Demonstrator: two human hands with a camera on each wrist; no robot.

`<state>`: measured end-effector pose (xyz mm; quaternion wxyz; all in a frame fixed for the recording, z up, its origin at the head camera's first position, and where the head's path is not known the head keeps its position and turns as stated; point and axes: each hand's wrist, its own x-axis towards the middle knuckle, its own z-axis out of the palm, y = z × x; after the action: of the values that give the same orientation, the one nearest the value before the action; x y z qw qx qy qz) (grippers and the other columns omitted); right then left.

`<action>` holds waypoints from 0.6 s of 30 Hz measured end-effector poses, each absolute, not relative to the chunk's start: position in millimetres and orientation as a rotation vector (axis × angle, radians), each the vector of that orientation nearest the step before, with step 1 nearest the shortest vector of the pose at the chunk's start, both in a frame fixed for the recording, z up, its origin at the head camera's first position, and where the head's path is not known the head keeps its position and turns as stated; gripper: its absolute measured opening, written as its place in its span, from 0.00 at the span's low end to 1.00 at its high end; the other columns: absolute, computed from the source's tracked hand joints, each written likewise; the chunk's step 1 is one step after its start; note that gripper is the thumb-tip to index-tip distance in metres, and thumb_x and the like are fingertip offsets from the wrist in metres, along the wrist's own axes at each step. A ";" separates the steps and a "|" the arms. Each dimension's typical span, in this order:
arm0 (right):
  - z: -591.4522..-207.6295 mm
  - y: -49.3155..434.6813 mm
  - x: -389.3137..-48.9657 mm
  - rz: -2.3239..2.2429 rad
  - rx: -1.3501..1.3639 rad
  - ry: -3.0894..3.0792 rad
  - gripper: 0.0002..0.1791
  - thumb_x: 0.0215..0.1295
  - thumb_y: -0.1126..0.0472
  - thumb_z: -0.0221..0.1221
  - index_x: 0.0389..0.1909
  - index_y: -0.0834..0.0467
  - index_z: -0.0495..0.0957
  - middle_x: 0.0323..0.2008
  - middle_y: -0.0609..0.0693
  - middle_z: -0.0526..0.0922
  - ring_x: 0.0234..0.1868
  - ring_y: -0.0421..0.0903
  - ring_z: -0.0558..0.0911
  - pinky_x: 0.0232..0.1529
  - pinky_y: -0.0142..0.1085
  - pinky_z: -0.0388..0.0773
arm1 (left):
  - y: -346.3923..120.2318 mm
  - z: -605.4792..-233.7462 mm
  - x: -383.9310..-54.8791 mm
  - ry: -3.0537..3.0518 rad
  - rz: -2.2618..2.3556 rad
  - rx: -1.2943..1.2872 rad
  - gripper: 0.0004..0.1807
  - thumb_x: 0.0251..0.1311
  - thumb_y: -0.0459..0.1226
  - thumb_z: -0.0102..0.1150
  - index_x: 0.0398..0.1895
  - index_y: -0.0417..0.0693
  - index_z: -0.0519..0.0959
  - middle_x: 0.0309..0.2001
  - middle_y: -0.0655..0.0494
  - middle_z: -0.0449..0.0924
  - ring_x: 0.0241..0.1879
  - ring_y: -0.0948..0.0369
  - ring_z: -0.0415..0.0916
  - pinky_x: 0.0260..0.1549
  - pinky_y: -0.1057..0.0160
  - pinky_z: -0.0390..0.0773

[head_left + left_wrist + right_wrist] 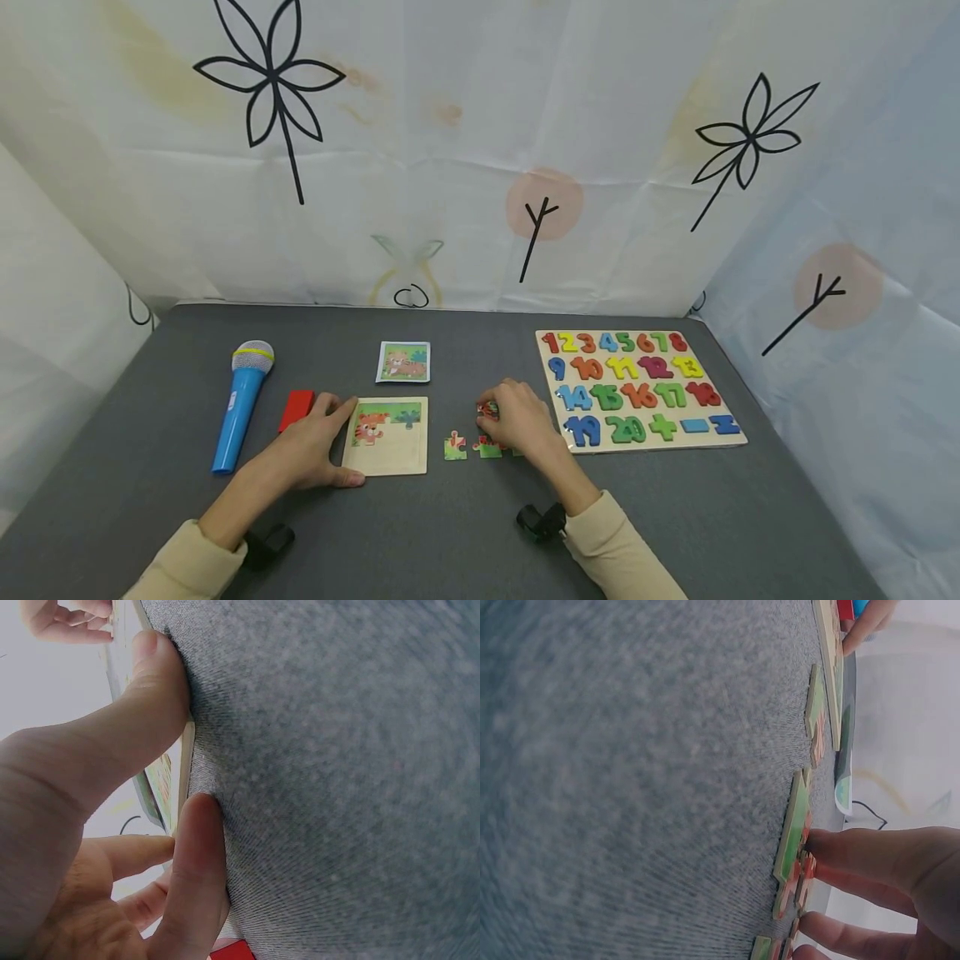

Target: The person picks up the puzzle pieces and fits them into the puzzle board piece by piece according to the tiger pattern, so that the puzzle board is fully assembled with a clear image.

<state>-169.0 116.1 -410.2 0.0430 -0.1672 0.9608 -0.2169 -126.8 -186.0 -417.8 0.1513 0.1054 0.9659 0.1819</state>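
A square wooden puzzle board (385, 458) lies on the table, its upper part filled with a tiger-picture section. My left hand (318, 446) holds the board's left side, thumb at the front edge and fingers at the far left corner. Right of the board, my right hand (517, 421) pinches a small dark-red and green puzzle piece (487, 410) low over the table; fingers partly cover it. Just in front lie loose puzzle pieces, one (454, 447) apart and another (490, 448) beneath the hand. In the right wrist view a green-edged piece (793, 825) sits beside the thumb.
A picture card (403, 362) lies behind the board. To the left are a blue toy microphone (243, 404) and a red block (297, 408). A number board (637, 442) lies on the right. White printed fabric (450, 125) surrounds the grey table (420, 550).
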 end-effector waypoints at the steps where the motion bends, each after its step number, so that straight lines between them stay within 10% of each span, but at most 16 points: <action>1: -410.1 115.9 -169.2 -0.664 -0.509 2.937 0.12 0.62 0.60 0.70 0.45 0.58 0.89 0.46 0.57 0.86 0.50 0.55 0.82 0.39 0.48 0.80 | -185.9 -417.7 -126.8 2.774 0.520 0.301 0.65 0.37 0.56 0.84 0.77 0.37 0.61 0.65 0.35 0.64 0.40 0.52 0.74 0.39 0.51 0.83; 18: -410.7 114.6 -170.5 -0.648 -0.501 2.907 0.14 0.63 0.59 0.70 0.48 0.57 0.89 0.46 0.57 0.84 0.50 0.56 0.81 0.41 0.50 0.80 | -185.0 -415.1 -126.8 2.769 0.510 0.304 0.65 0.38 0.56 0.84 0.77 0.36 0.60 0.65 0.34 0.63 0.41 0.51 0.74 0.40 0.50 0.83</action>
<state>-170.5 114.6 -410.7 0.0608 -0.1656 0.9607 -0.2143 -126.8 -185.0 -415.1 0.1541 0.1061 0.9661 0.1780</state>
